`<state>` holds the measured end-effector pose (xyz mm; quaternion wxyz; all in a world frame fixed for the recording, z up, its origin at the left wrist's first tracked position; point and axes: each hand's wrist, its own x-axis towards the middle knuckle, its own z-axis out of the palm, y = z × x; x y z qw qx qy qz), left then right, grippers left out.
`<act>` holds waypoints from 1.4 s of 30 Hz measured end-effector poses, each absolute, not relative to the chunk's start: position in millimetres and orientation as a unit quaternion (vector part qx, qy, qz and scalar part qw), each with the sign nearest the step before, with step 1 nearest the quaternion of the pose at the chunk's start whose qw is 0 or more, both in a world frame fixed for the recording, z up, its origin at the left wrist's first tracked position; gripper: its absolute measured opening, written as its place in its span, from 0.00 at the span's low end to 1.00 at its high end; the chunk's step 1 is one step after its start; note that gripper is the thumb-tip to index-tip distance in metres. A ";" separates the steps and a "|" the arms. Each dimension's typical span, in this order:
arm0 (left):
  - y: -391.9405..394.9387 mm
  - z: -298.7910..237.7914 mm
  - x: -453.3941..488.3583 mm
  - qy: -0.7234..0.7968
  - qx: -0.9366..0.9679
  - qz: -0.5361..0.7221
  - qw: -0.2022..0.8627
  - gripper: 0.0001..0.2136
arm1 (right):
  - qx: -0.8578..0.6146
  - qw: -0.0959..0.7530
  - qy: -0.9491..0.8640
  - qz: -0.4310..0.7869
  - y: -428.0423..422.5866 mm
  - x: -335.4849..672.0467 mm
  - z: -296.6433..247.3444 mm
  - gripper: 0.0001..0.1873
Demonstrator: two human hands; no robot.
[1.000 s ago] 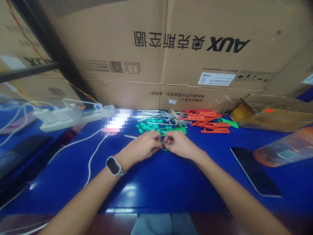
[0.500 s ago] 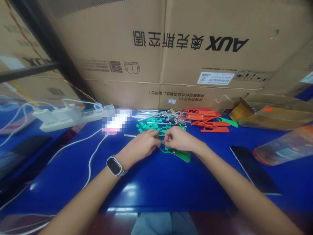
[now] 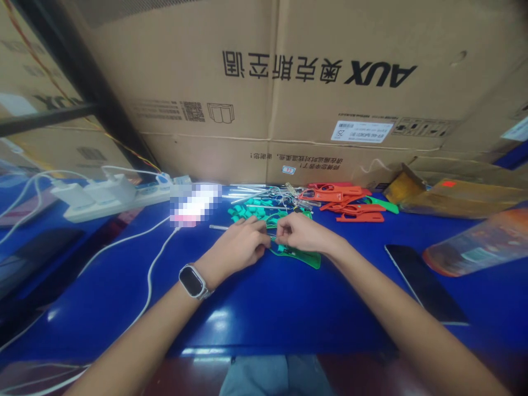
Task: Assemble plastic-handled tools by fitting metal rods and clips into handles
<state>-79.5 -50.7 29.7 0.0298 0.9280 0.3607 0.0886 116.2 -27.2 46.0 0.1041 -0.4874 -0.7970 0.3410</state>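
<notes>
Over the blue table, my left hand (image 3: 244,242) is closed, its fingertips pinched at the narrow end of a green plastic handle shell (image 3: 307,258). Close beside it, my right hand (image 3: 300,234) is also closed in a pinch just above the same shell. What lies between the right fingertips is hidden; thin wires show near them. A small teal piece and a dark part sit in the shell. Right behind my hands lie a pile of small teal plastic pieces (image 3: 252,210) and another green shell, partly covered by my right hand.
Metal rods (image 3: 243,193) and tangled wires lie behind the teal pile. Orange-red handle shells (image 3: 338,193) are stacked right of it. A phone (image 3: 424,283), a plastic bottle (image 3: 474,250) and an open carton (image 3: 466,198) are on the right. A white power strip (image 3: 119,198) with cables stands left.
Both hands stay nearly in place, with the right fingers shifted slightly. The whole view has moved a little; the green shell's wide end appears slightly higher.
</notes>
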 end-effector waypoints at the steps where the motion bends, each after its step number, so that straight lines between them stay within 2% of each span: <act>1: -50.9 29.8 -79.2 0.361 0.928 0.089 0.027 0.07 | -0.484 0.102 -0.802 0.335 -27.4 116.0 46.9 0.11; 8: -53.8 28.8 -78.3 0.360 0.928 0.096 0.011 0.04 | -0.479 0.043 -0.839 0.254 -24.7 109.3 56.5 0.11; 11: -52.6 27.0 -79.4 0.354 0.928 0.108 0.028 0.08 | -0.469 -0.009 -0.853 0.230 -21.8 102.4 63.5 0.11; 18: -49.8 25.9 -80.8 0.344 0.930 0.116 0.051 0.09 | -0.418 -0.110 -0.885 0.172 -16.2 90.9 81.8 0.10; 30: -48.6 24.3 -78.3 0.336 0.935 0.113 0.033 0.10 | -0.448 -0.089 -0.866 0.204 -18.1 102.3 71.9 0.08; 42: -51.4 25.0 -74.4 0.352 0.930 0.103 0.019 0.11 | -0.490 0.118 -0.836 0.219 -42.9 124.2 40.4 0.07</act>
